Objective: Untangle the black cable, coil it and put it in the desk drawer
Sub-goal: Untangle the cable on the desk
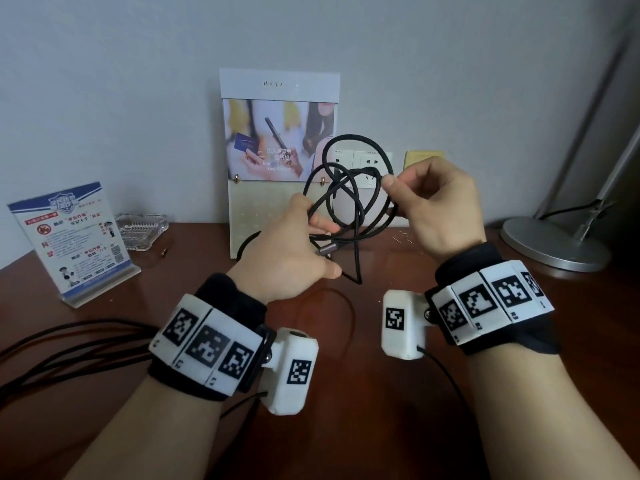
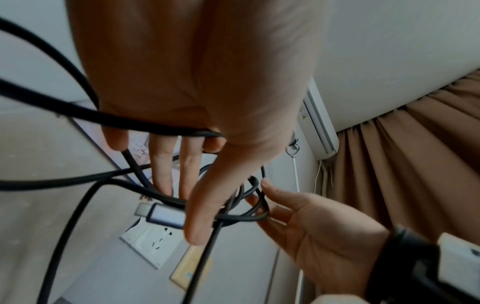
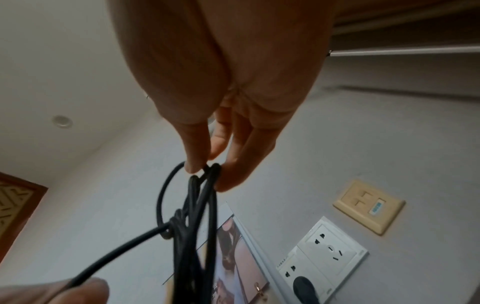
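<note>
The black cable [image 1: 348, 136] hangs as a tangle of loops in the air above the brown desk [image 1: 346, 393], held between both hands. My left hand [image 1: 280, 251] holds several strands against its fingers, and the silver plug [image 1: 327, 250] lies by its thumb. The left wrist view has the cable [image 2: 145, 124] crossing the left hand [image 2: 197, 82], with the plug [image 2: 162, 214] under the thumb. My right hand [image 1: 433, 202] pinches the loops between thumb and forefinger. In the right wrist view a knot sits in the cable [image 3: 176, 224] below that hand [image 3: 228, 82]. No drawer is in view.
A tall display card [image 1: 280, 109] leans on the wall behind the cable, beside the wall sockets [image 1: 363, 164]. A blue leaflet stand [image 1: 69, 237] and a glass ashtray [image 1: 142, 230] sit at the left. A lamp base [image 1: 554, 244] is at the right. Other black cables [image 1: 69, 341] run over the desk's left.
</note>
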